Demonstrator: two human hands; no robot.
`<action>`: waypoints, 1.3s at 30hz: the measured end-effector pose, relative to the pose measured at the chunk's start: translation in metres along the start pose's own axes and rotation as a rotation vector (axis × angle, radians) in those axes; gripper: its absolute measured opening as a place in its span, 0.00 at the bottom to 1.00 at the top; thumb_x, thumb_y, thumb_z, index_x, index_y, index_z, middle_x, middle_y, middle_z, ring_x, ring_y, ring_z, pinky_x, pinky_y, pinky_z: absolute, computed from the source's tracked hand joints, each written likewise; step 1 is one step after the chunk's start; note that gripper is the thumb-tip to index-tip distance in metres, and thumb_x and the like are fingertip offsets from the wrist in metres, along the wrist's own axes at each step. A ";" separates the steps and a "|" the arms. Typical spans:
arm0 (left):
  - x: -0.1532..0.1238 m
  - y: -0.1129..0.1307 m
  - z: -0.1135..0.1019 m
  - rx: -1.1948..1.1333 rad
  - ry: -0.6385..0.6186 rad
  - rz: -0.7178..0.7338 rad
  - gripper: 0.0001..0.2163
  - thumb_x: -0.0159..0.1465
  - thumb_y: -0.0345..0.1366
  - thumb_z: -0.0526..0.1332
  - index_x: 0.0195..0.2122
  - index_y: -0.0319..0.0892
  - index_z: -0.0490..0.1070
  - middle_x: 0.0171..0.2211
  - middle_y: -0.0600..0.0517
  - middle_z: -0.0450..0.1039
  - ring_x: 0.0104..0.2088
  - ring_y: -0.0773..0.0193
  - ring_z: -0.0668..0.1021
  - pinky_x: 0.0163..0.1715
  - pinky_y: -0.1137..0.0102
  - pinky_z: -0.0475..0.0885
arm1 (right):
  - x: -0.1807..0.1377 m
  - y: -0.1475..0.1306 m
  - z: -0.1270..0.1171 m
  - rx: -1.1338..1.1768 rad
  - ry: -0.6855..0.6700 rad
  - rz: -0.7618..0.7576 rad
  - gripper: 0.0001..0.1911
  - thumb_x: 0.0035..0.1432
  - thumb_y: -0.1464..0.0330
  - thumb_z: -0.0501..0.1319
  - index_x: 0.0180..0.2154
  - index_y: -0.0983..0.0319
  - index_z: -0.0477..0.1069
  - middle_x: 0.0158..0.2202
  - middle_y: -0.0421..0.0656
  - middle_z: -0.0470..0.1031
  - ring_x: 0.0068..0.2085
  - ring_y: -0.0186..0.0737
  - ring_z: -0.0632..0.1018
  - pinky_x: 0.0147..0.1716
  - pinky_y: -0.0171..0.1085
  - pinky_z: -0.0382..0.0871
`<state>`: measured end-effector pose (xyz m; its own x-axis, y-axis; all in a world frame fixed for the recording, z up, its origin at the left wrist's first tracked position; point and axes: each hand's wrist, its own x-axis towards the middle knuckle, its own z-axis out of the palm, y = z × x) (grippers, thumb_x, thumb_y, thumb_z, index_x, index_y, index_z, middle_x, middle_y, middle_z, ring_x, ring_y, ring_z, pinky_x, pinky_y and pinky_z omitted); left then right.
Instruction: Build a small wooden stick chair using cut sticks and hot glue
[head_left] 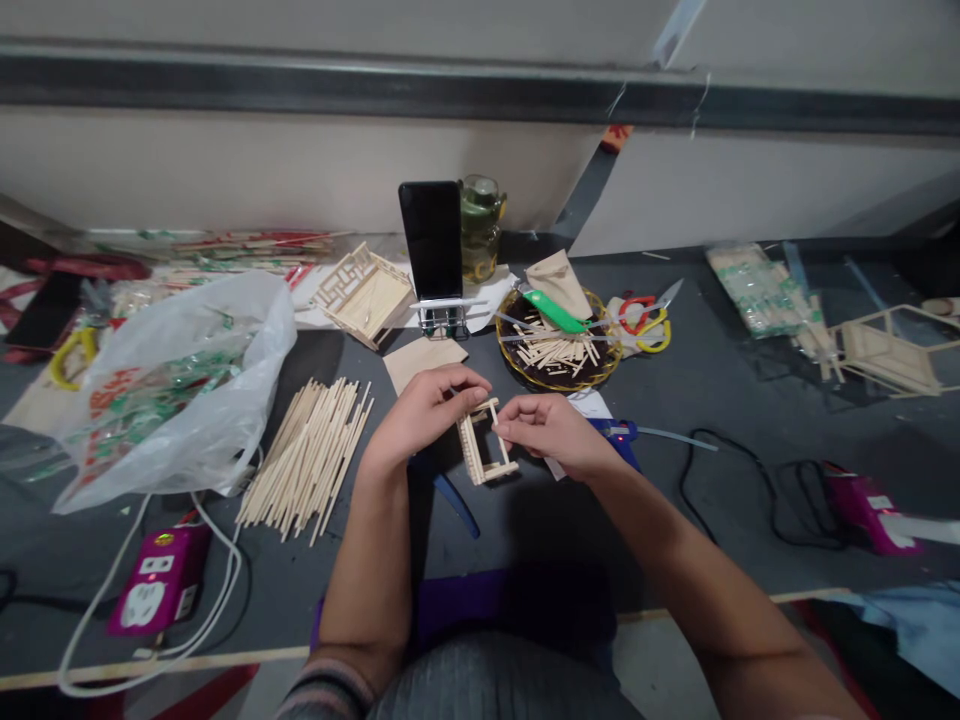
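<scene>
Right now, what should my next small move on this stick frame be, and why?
Perhaps steady the stick frame with the left hand and lightly press its right side with the right hand, since both hands touch it: left at the far end, right at that side.

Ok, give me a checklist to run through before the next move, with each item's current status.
1. Left hand on the small stick frame: ok, fingers at its upper end.
2. Right hand on it: ok, fingertips at its right-hand bar.
3. Loose sticks nearby: ok, piled left of the left forearm.
4. Surface by the hands uncluttered: not ok, a curved blue item lies just below the frame.
5. Scissors away from both hands: ok.
6. Frame joints firm: cannot tell.
</scene>
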<state>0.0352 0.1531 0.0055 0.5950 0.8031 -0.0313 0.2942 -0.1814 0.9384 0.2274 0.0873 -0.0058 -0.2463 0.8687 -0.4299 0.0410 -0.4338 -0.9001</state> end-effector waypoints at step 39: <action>-0.001 0.005 -0.003 0.005 -0.023 0.039 0.08 0.64 0.37 0.60 0.36 0.41 0.78 0.35 0.49 0.77 0.37 0.63 0.77 0.39 0.69 0.69 | 0.000 -0.001 0.000 0.066 -0.018 0.064 0.19 0.43 0.56 0.72 0.29 0.63 0.73 0.21 0.37 0.72 0.17 0.24 0.59 0.16 0.29 0.46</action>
<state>0.0342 0.1530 0.0110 0.6229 0.7823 -0.0028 0.2744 -0.2151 0.9373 0.2274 0.0875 -0.0046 -0.2622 0.8346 -0.4844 -0.0065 -0.5035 -0.8640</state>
